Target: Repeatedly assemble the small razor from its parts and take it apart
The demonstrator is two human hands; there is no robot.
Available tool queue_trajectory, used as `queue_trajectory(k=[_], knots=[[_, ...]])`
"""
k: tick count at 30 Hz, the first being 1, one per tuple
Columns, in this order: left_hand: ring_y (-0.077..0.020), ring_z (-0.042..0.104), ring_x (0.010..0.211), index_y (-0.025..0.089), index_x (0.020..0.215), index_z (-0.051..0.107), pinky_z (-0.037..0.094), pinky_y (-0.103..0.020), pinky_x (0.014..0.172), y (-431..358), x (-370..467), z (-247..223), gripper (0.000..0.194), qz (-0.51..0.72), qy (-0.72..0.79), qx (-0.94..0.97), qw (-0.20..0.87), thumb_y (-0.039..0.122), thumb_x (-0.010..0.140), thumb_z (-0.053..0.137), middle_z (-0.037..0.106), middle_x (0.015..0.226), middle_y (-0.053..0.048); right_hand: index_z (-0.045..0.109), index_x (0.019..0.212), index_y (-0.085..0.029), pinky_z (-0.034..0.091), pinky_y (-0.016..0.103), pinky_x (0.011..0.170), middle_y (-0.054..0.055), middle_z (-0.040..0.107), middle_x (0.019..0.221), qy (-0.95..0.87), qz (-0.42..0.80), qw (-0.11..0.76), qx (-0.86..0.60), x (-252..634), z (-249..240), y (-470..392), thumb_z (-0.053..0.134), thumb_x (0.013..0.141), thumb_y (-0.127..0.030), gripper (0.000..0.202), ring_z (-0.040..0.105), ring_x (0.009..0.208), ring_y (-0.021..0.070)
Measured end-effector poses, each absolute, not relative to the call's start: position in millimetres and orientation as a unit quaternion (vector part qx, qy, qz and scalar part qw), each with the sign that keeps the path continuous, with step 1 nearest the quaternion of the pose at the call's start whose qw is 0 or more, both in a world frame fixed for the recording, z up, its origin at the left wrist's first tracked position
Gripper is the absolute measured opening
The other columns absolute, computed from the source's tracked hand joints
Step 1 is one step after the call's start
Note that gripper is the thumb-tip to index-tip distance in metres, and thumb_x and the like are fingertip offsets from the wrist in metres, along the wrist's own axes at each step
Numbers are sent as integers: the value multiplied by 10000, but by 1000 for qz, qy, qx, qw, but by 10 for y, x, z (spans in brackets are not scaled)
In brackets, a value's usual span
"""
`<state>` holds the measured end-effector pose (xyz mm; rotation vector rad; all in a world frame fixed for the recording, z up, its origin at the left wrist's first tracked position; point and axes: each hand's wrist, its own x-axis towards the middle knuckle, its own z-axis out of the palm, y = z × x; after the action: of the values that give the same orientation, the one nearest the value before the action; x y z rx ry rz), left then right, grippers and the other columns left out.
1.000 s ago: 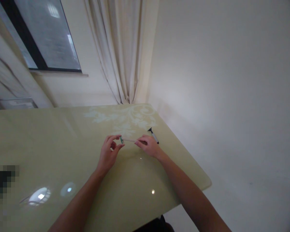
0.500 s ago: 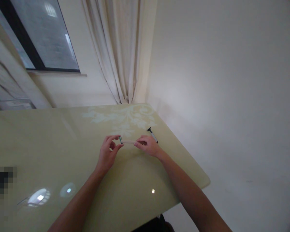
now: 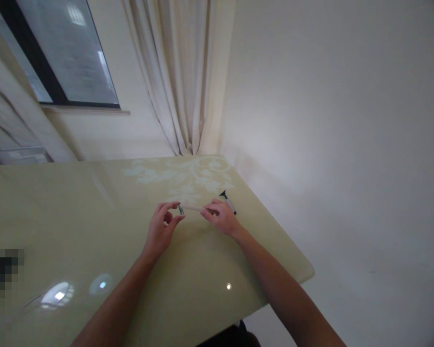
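Note:
Between the thumb and index fingertip of my left hand point(image 3: 162, 224), a small narrow teal-and-dark piece point(image 3: 181, 209), which looks like a razor cartridge, is held upright by its two ends. My right hand point(image 3: 220, 216) grips a thin pale stick point(image 3: 193, 208), its fingers closed around the right end. The stick points left, and its tip is at the piece, near the upper half. Whether the tip has bristles is too small to tell. A razor point(image 3: 228, 202) with a black head and grey handle lies on the table just beyond my right hand.
The glossy pale green table point(image 3: 75, 217) carries a white floral pattern near its far edge. A wall point(image 3: 329, 144) runs along the right side. Behind the table hang curtains point(image 3: 181, 72) beside a window point(image 3: 72, 53). A blurred dark patch point(image 3: 0, 277) is at the left edge.
The stick's tip has moved up along the small piece, from its lower end to its upper half. My right hand has tilted slightly; my left hand has stayed in place.

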<state>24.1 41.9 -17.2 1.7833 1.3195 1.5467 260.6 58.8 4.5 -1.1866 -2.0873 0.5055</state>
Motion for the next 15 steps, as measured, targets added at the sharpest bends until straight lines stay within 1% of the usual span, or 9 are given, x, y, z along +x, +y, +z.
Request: queue_trajectory(k=[2,5,9,11,13,15], knots=[[-104,519,628,220,1115,703,511,-271,622,421,239,-175,315,556,477,645,215,371,841,738,621,1009,-15,764,825,-176,347,264,650,10,589,749,-806,199,328,-451,2608,45,592,632,1002,-443,346,521,675,133],[-104,520,626,218,1106,703,509,-270,614,420,236,-176,308,554,476,649,213,373,842,738,621,1005,-15,744,772,-169,335,269,657,9,571,734,-794,168,332,-482,2619,36,597,629,1006,-409,355,522,684,137],[-99,515,616,220,1115,702,513,-270,612,417,236,-175,317,557,476,647,213,381,844,737,619,1016,-17,785,884,-179,352,262,659,6,596,754,-810,204,327,-441,2615,25,592,652,992,-408,286,523,674,129],[-100,515,617,220,1110,702,514,-271,610,416,237,-174,318,557,476,646,214,387,841,740,619,1016,-18,778,845,-180,351,264,658,8,589,746,-806,198,330,-449,2605,27,587,634,1000,-428,326,521,678,132],[-101,519,623,219,1110,703,511,-270,611,413,238,-170,316,554,476,649,215,384,843,742,619,1018,-18,758,796,-179,348,269,669,14,583,749,-789,166,344,-481,2601,37,581,607,1013,-450,379,527,703,141],[-100,519,622,218,1111,702,506,-267,609,409,240,-164,309,553,476,649,215,378,849,739,619,1018,-17,757,808,-181,351,269,676,14,584,755,-786,156,351,-484,2606,53,573,599,1018,-451,377,532,712,144]])
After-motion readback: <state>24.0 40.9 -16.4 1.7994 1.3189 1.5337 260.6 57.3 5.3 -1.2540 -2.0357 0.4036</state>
